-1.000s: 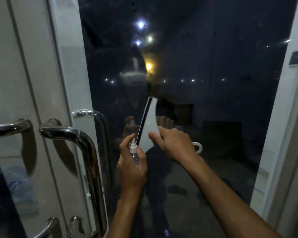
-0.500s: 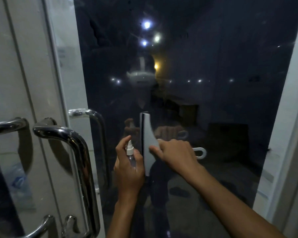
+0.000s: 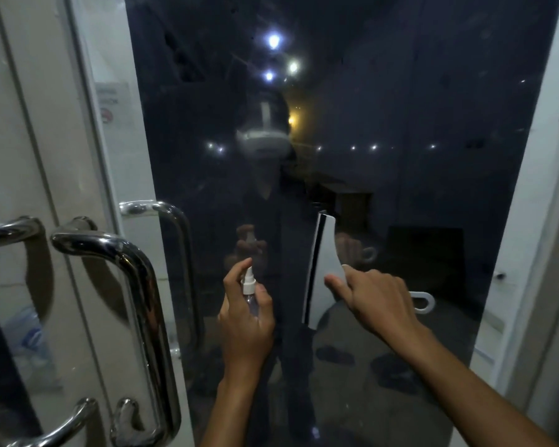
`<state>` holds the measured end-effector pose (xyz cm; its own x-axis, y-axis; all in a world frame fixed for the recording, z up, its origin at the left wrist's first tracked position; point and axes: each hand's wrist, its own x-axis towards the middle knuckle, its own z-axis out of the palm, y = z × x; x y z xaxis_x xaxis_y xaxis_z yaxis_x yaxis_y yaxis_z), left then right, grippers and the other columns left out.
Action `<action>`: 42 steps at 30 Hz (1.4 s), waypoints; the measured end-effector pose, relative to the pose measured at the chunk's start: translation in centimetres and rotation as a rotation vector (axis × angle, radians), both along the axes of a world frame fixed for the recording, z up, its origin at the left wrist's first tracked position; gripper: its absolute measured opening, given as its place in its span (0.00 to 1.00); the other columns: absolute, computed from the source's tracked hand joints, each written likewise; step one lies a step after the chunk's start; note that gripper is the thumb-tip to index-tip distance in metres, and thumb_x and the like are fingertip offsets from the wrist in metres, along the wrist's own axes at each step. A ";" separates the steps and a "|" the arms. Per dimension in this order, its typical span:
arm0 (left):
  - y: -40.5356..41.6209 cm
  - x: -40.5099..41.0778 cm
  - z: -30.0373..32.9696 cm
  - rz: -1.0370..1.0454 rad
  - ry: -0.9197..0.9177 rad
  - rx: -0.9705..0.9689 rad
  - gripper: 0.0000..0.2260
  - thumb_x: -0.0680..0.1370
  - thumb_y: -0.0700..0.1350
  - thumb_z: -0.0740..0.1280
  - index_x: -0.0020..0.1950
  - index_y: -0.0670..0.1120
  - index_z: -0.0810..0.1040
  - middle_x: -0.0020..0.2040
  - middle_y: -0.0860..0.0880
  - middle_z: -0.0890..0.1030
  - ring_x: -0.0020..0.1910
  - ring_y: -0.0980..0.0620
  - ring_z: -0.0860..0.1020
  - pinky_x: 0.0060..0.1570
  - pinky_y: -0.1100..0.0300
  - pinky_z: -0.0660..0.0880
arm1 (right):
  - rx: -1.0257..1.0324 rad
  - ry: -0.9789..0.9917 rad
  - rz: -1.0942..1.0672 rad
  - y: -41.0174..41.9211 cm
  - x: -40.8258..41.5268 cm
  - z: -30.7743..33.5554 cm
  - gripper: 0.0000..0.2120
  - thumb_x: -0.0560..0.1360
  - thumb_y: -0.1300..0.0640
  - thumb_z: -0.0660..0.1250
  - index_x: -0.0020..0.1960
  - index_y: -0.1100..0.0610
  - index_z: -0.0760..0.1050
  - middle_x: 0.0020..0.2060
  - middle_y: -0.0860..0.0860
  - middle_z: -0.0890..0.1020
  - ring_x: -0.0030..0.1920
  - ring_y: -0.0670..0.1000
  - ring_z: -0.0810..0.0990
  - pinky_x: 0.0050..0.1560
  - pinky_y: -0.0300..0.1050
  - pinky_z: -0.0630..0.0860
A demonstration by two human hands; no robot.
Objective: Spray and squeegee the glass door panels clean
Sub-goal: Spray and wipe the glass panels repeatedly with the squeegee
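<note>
A dark glass door panel (image 3: 417,130) fills the middle of the view and mirrors a person. My right hand (image 3: 376,301) grips a white squeegee (image 3: 325,266) whose black blade stands upright against the glass; the looped end of its handle (image 3: 425,301) sticks out to the right of the hand. My left hand (image 3: 244,324) holds a small clear spray bottle (image 3: 249,293) with a white nozzle, the forefinger raised over the top, just left of the squeegee.
A chrome pull handle (image 3: 133,285) is close at the left, with another handle (image 3: 175,240) behind the glass. The white door frame (image 3: 530,221) bounds the panel on the right. A second glass panel (image 3: 23,124) sits at far left.
My right hand has slid the squeegee to the right across the glass, away from the spray bottle. The blade has turned from tilted to upright. The left hand stays about where it was.
</note>
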<state>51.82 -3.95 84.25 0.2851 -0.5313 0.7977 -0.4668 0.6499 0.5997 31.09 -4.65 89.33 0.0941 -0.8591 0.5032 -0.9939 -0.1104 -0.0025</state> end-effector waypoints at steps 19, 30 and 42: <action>-0.3 -6.7 -0.4 -0.109 -0.070 0.038 0.15 0.79 0.53 0.57 0.66 0.58 0.66 0.43 0.55 0.77 0.38 0.57 0.77 0.34 0.63 0.72 | -0.051 0.025 0.007 -1.3 -4.9 -0.9 0.25 0.80 0.32 0.44 0.49 0.48 0.71 0.41 0.52 0.82 0.45 0.58 0.81 0.41 0.50 0.68; -0.5 -12.9 0.1 -0.148 -0.067 0.025 0.16 0.79 0.52 0.57 0.67 0.59 0.66 0.46 0.61 0.76 0.40 0.57 0.79 0.36 0.58 0.76 | -0.093 0.081 -0.047 -1.2 -13.1 -0.1 0.30 0.79 0.31 0.41 0.58 0.47 0.74 0.41 0.51 0.83 0.42 0.54 0.81 0.41 0.48 0.70; -0.9 -17.6 1.2 -0.129 -0.072 -0.001 0.17 0.78 0.53 0.57 0.67 0.59 0.67 0.56 0.56 0.79 0.49 0.53 0.81 0.45 0.55 0.77 | 0.018 -0.448 -0.147 -1.7 -21.2 -6.0 0.30 0.77 0.29 0.43 0.40 0.51 0.72 0.34 0.48 0.78 0.36 0.49 0.77 0.43 0.49 0.75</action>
